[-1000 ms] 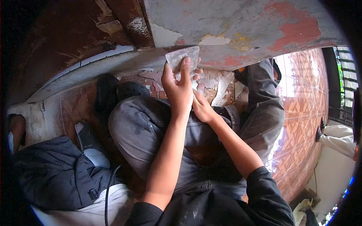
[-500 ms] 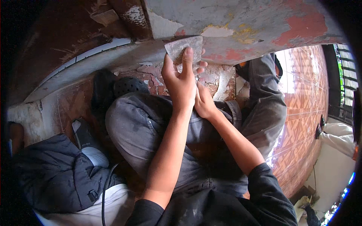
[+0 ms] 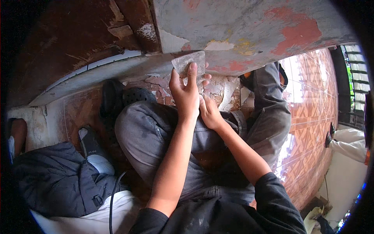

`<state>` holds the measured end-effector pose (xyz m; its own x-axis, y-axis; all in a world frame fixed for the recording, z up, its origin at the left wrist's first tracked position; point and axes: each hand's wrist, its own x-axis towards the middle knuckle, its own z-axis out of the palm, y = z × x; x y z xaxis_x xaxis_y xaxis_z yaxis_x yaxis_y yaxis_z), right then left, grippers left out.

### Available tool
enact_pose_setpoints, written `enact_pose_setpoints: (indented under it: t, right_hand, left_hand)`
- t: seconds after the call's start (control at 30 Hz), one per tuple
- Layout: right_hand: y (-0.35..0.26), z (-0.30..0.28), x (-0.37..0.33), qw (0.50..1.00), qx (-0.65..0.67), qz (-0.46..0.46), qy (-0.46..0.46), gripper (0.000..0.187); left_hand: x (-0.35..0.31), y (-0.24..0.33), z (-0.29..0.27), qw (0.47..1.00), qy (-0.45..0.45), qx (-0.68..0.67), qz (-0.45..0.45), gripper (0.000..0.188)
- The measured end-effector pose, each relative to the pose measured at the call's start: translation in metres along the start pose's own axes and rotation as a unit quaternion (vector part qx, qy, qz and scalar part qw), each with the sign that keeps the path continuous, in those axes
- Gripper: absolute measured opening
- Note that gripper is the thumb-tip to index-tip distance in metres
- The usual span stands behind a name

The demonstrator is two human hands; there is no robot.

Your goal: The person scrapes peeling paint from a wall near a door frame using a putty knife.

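My left hand grips a flat grey scraper blade, its thumb pressed on the face and the fingers behind. Some fingertips show past the blade's right edge. The blade's top edge lies at or close to the lower edge of a worn grey wall panel with red and yellow patches; I cannot tell whether they touch. My right hand rests closed against the heel of the left one. Its fingers are mostly hidden, along with anything in them.
Dark clogs and peeling paint lie beyond my crossed legs. Left are a black bag and a cable. Patterned floor tiles stretch right, where another person's pale trouser leg shows.
The whole scene sits slightly lower in the picture. My hands and the blade keep nearly the same place against the wall panel, and the grip looks unchanged.
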<state>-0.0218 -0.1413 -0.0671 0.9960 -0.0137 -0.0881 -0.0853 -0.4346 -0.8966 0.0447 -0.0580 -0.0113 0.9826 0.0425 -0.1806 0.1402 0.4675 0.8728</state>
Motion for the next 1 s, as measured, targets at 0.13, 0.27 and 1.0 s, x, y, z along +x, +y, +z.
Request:
enact_pose_setpoints:
  t: [0.13, 0.27, 1.0]
  right_hand:
    - [0.000, 0.001, 0.001, 1.000, 0.009, 0.009, -0.012, 0.041]
    - [0.008, 0.009, 0.002, 1.000, 0.014, 0.000, -0.004, 0.041]
    - [0.014, 0.007, 0.009, 0.999, 0.011, -0.028, 0.037, 0.037]
  left_hand:
    - [0.000, 0.001, 0.000, 1.000, 0.001, 0.008, 0.002, 0.024]
    - [0.003, -0.001, -0.002, 1.000, 0.012, 0.021, 0.000, 0.025]
    - [0.001, 0.002, 0.006, 0.999, -0.005, 0.022, 0.041, 0.025]
